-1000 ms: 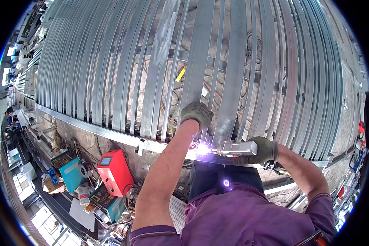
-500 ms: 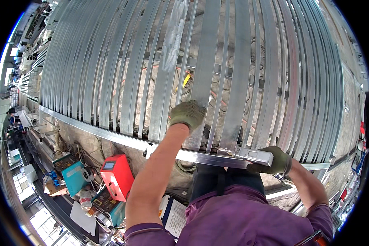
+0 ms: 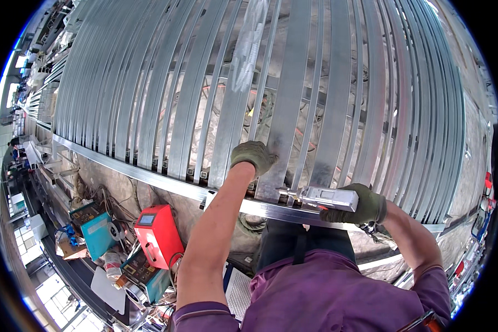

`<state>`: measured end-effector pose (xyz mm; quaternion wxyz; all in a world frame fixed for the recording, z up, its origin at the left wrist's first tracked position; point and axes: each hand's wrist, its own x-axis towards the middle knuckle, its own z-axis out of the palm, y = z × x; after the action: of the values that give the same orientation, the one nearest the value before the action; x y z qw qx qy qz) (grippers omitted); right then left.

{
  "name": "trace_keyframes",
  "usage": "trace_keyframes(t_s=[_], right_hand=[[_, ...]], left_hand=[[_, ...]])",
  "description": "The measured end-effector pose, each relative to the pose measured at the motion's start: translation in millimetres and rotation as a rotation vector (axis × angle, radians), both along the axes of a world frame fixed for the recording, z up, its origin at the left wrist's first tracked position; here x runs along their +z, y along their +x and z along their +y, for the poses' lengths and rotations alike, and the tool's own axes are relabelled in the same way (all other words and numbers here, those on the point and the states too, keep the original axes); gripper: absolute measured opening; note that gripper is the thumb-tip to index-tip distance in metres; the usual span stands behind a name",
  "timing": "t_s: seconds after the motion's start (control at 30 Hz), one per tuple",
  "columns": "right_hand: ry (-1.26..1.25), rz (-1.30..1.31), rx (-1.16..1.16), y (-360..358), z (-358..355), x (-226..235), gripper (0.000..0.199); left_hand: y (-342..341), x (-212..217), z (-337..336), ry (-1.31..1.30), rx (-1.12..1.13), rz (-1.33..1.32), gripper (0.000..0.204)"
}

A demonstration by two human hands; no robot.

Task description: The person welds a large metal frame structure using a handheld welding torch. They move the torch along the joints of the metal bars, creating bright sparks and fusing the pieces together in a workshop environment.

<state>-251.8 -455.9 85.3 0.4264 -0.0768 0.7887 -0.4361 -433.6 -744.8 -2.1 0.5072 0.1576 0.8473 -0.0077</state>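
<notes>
My left hand point(image 3: 253, 157), in a green glove, is closed with curled fingers at the left edge of a wide metal bar point(image 3: 293, 83), near that bar's front end. My right hand point(image 3: 368, 205), gloved alike, is wrapped round a silver handheld welding gun point(image 3: 329, 198). The gun lies level, its thin nozzle pointing left at the front end of the same wide bar. Whether the tip touches the metal, I cannot tell. Below both hands runs a shiny front rail point(image 3: 149, 180), where the bars end. The gun's grip is mostly hidden by my right glove.
Long parallel bars, wide and narrow, stretch away with gaps between them; cables lie on the floor beneath. Clear plastic wrap point(image 3: 246, 55) covers part of one bar. At the lower left stand a red machine point(image 3: 159, 238) with a small screen and teal boxes point(image 3: 99, 238).
My right hand has moved left with the welding gun, bringing its nozzle to the wide bar's front end. My left hand stays at that bar. The bars appear shifted slightly right in view.
</notes>
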Motion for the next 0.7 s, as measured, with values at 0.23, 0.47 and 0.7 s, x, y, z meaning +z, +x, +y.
trace_keyframes(t_s=[0.23, 0.47, 0.7], right_hand=[[-0.042, -0.213, 0.017, -23, -36, -6, 0.074], [-0.144, -0.275, -0.044, -17, -50, -47, 0.06], [-0.165, -0.345, -0.051, -22, -54, -45, 0.063]], left_hand=[[-3, -5, -6, 0.015, 0.051, 0.031, 0.082], [-7, 1, -2, -0.003, 0.053, -0.016, 0.081], [-4, -9, -7, 0.038, 0.046, 0.021, 0.082]])
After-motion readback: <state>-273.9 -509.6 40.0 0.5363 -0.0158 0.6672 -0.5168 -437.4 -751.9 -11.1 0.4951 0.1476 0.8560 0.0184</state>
